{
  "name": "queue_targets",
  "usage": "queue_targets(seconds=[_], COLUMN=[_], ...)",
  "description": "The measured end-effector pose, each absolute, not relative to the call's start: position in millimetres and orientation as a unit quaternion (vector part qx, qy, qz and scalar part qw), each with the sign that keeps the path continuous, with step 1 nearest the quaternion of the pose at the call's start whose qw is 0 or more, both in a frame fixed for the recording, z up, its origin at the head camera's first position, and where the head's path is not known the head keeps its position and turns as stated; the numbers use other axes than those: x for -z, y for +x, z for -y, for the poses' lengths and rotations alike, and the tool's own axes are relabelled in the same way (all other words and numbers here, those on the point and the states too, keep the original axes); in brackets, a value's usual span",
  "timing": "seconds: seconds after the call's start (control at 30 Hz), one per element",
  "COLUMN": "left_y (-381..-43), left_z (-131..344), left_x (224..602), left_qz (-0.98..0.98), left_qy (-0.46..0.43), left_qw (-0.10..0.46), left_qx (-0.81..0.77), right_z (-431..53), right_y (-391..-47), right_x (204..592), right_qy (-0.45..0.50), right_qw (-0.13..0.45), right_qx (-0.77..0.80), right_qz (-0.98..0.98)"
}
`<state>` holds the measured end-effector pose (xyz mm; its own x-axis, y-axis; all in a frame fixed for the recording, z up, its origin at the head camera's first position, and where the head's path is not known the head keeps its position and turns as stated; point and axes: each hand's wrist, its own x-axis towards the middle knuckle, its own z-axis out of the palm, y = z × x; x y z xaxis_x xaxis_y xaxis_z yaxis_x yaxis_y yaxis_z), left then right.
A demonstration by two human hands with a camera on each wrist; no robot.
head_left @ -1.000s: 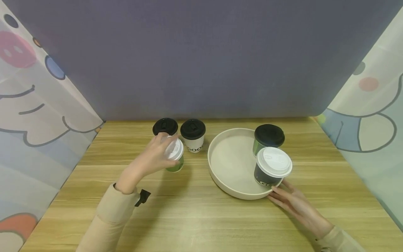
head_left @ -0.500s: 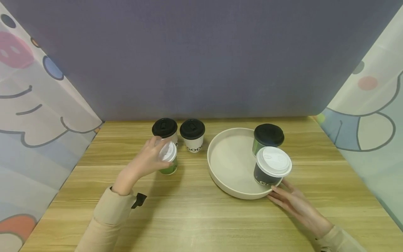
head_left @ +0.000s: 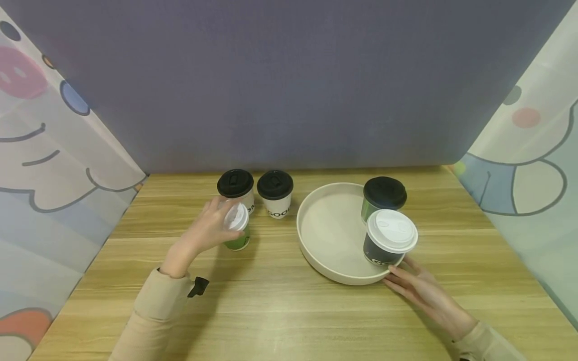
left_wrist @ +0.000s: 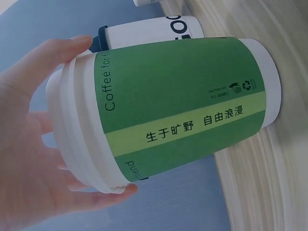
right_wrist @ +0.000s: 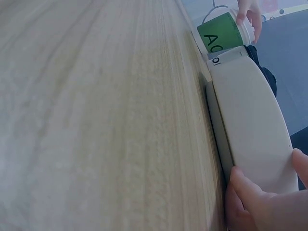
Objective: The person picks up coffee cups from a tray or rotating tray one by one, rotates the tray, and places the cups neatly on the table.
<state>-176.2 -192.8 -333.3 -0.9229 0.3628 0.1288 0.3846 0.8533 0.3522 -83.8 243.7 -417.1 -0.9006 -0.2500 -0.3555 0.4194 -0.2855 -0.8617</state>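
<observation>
My left hand (head_left: 196, 239) grips a green paper coffee cup (head_left: 238, 236) by its white lid, thumb on one side and fingers on the other. In the left wrist view the cup (left_wrist: 178, 110) shows a pale green band with printed characters, its base close to the tabletop. Over on the right, my right hand (head_left: 426, 296) holds the near right rim of a round cream tray (head_left: 329, 240); the right wrist view has fingers low on the tray's side wall (right_wrist: 252, 125). Inside the tray stand a dark cup with a white lid (head_left: 391, 233) and a green cup with a black lid (head_left: 385, 193).
Two white cups with black lids, one behind the held cup (head_left: 236, 183) and one to its right (head_left: 275, 185), stand near the back edge of the wooden table (head_left: 289, 316). A grey panel (head_left: 289, 85) rises behind; cartoon-print curtains (head_left: 533, 150) hang at both sides.
My left hand and the green cup have shifted left and slightly nearer, away from the right-hand white cup. My right hand and the tray have stayed in place.
</observation>
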Motion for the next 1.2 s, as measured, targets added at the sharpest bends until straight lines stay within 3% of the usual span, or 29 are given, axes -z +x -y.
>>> queue_targets(seconds=[1.2], left_y=[-179.4], left_z=[196.8], left_x=[334.6], left_qz=[0.961], left_qy=[-0.183], left_qw=[0.019], left_qx=[0.205], right_z=[-244.3], right_y=[-83.3], right_x=[416.0], right_qy=[0.082], right_qw=[0.212], right_qx=[0.807], right_qz=[-0.546])
